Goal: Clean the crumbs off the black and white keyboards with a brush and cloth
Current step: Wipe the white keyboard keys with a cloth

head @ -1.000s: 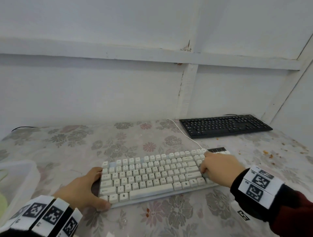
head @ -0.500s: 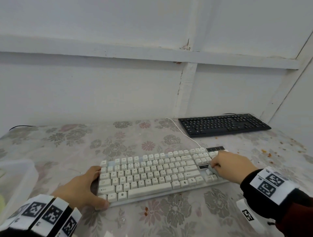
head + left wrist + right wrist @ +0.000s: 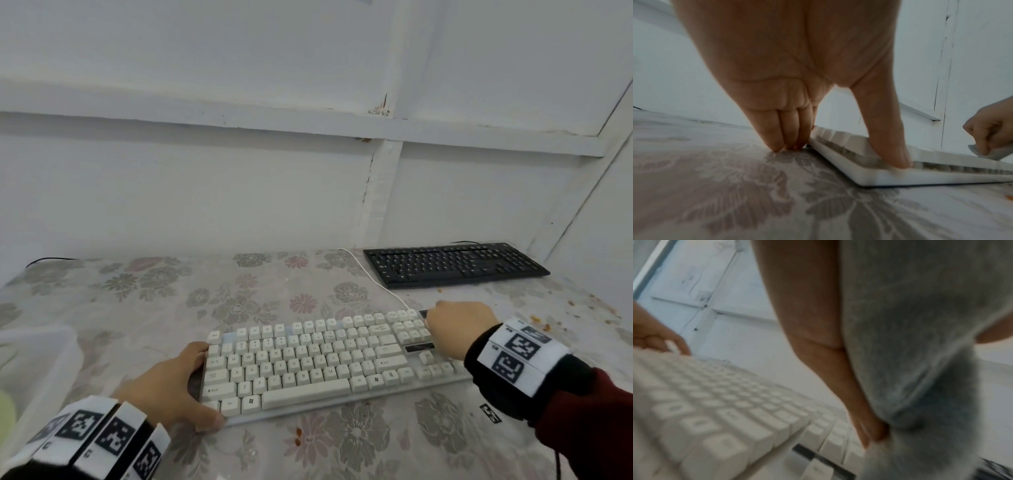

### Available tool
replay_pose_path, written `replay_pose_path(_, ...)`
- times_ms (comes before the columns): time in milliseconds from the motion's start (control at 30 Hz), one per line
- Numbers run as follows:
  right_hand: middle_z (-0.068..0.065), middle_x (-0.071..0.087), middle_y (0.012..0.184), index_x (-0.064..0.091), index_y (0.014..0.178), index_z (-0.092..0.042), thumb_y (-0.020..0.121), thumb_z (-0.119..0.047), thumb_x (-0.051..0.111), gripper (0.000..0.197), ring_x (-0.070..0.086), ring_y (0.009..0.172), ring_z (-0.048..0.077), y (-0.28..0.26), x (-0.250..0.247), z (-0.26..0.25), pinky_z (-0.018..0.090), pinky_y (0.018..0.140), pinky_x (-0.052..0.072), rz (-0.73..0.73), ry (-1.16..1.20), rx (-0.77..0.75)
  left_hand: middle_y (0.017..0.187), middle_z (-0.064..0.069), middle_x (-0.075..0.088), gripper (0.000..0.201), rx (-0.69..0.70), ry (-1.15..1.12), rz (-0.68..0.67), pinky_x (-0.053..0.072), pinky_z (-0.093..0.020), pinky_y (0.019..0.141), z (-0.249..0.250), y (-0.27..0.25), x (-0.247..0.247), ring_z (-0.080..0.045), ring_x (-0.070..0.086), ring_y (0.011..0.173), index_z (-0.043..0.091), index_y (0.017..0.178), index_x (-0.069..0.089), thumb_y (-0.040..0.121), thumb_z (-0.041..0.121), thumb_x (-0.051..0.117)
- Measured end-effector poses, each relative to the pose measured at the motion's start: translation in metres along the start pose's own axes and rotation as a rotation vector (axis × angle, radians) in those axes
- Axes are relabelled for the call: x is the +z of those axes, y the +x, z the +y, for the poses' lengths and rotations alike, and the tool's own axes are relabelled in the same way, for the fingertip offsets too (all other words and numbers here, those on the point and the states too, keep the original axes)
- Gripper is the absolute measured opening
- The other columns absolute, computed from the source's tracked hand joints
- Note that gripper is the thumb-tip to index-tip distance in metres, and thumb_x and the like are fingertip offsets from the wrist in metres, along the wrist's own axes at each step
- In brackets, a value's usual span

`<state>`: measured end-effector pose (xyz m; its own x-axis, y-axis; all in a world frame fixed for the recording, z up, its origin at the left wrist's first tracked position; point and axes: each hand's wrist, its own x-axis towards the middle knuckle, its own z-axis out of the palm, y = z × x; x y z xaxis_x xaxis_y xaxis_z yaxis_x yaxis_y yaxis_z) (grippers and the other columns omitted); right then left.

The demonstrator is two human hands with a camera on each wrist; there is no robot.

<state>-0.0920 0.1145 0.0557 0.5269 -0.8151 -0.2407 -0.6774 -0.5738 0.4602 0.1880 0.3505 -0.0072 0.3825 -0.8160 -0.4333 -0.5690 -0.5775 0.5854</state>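
The white keyboard [image 3: 318, 363] lies near the table's front edge. My left hand [image 3: 171, 390] holds its left end, thumb [image 3: 890, 146] on the front rim and fingers [image 3: 785, 131] against the side of the white keyboard [image 3: 859, 162]. My right hand [image 3: 459, 329] grips a bunched grey cloth [image 3: 920, 353] and presses it onto the far right corner of the white keyboard [image 3: 715, 410]. The grey cloth [image 3: 990, 152] peeks out under the fingers of my right hand [image 3: 990, 125]. The black keyboard [image 3: 452, 263] sits at the back right. No brush is in view.
Orange crumbs [image 3: 541, 322] are scattered on the floral tablecloth [image 3: 137, 298] at the right. A clear plastic bin [image 3: 30, 383] stands at the left edge. The white cable [image 3: 373, 277] runs from the white keyboard toward the wall, which is close behind the table.
My right hand has slid the cloth along the white keyboard's right end, from the near side toward the far right corner. The left hand has stayed in place.
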Motion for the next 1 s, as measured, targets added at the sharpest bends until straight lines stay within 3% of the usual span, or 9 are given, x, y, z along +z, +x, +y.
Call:
replay_pose_path(67,-0.004,0.052,0.103,0.066,0.084,-0.024,0.091,-0.025,0.049,0.019,0.059,0.087,0.02,0.0,0.0,0.007,0.027,0.07,0.041,0.058,0.159,-0.016,0.114,0.025,0.051,0.1,0.007,0.001,-0.002,0.04,-0.015,0.082,0.001,0.0,0.0,0.0,0.053,0.103,0.035,0.133,0.023,0.056,0.035,0.086)
replay_pose_path(200,-0.016,0.048,0.089,0.074,0.091,-0.029,0.088,-0.027,0.051,0.024,0.061,0.086,0.012,-0.007,0.011,-0.004,0.021,0.067,0.043,0.08,0.409,-0.133,0.116,0.024,0.053,0.102,0.003,0.007,0.003,0.042,-0.018,0.087,0.001,0.0,0.001,0.0,0.054,0.102,0.035,0.133,0.023,0.054,0.036,0.086)
replay_pose_path(333,-0.014,0.031,0.073,0.069,0.08,-0.033,0.09,-0.022,0.046,0.026,0.044,0.06,0.006,-0.011,0.019,-0.011,0.017,0.048,0.028,0.127,0.327,-0.188,0.117,0.024,0.053,0.099,0.0,-0.008,0.006,0.041,-0.018,0.087,0.0,0.0,0.002,-0.001,0.054,0.104,0.036,0.131,0.023,0.055,0.034,0.087)
replay_pose_path(467,-0.008,0.044,0.081,0.072,0.089,-0.026,0.088,-0.024,0.041,0.031,0.055,0.074,0.013,-0.01,0.021,0.002,0.013,0.047,0.027,0.168,0.322,-0.139,0.109,0.027,0.05,0.093,0.016,-0.015,0.014,0.04,-0.016,0.084,0.001,0.0,0.002,-0.002,0.053,0.105,0.039,0.123,0.022,0.056,0.033,0.087)
replay_pose_path(600,-0.009,0.043,0.073,0.072,0.09,-0.028,0.089,-0.022,0.041,0.032,0.047,0.064,0.007,-0.009,0.026,0.015,0.013,0.046,0.026,0.123,0.358,-0.102,0.102,0.031,0.048,0.092,0.03,-0.028,0.014,0.039,-0.014,0.08,-0.002,0.001,0.002,0.0,0.053,0.104,0.04,0.121,0.023,0.056,0.031,0.087)
replay_pose_path(700,-0.006,0.04,0.084,0.068,0.084,-0.026,0.092,-0.024,0.04,0.029,0.042,0.06,0.011,-0.013,0.03,0.017,0.017,0.046,0.025,0.11,0.239,-0.056,0.101,0.033,0.048,0.093,0.036,-0.035,0.018,0.039,-0.012,0.077,-0.004,0.003,0.002,0.004,0.052,0.1,0.041,0.12,0.023,0.054,0.032,0.087)
replay_pose_path(800,-0.001,0.034,0.095,0.057,0.087,-0.026,0.092,-0.012,0.042,0.022,0.042,0.075,0.02,-0.016,0.032,0.011,0.024,0.046,0.022,0.073,0.034,-0.087,0.106,0.029,0.047,0.094,0.043,-0.014,0.024,0.037,-0.011,0.078,-0.005,0.004,0.002,-0.001,0.051,0.105,0.041,0.121,0.021,0.055,0.034,0.087)
replay_pose_path(900,0.006,0.039,0.105,0.06,0.101,-0.016,0.09,-0.001,0.045,0.024,0.047,0.091,0.026,-0.013,0.032,0.007,0.027,0.045,0.018,0.025,-0.084,-0.124,0.108,0.026,0.047,0.092,0.04,-0.014,0.022,0.035,-0.008,0.073,-0.004,0.004,0.001,-0.002,0.05,0.106,0.04,0.121,0.021,0.057,0.033,0.087)
replay_pose_path(1000,0.006,0.039,0.102,0.05,0.081,-0.019,0.092,-0.007,0.046,0.016,0.041,0.081,0.024,-0.01,0.027,0.013,0.026,0.049,0.028,0.059,-0.047,-0.068,0.109,0.026,0.047,0.093,0.041,0.002,0.025,0.037,-0.012,0.078,-0.004,0.004,0.002,-0.002,0.05,0.105,0.041,0.121,0.02,0.057,0.035,0.087)
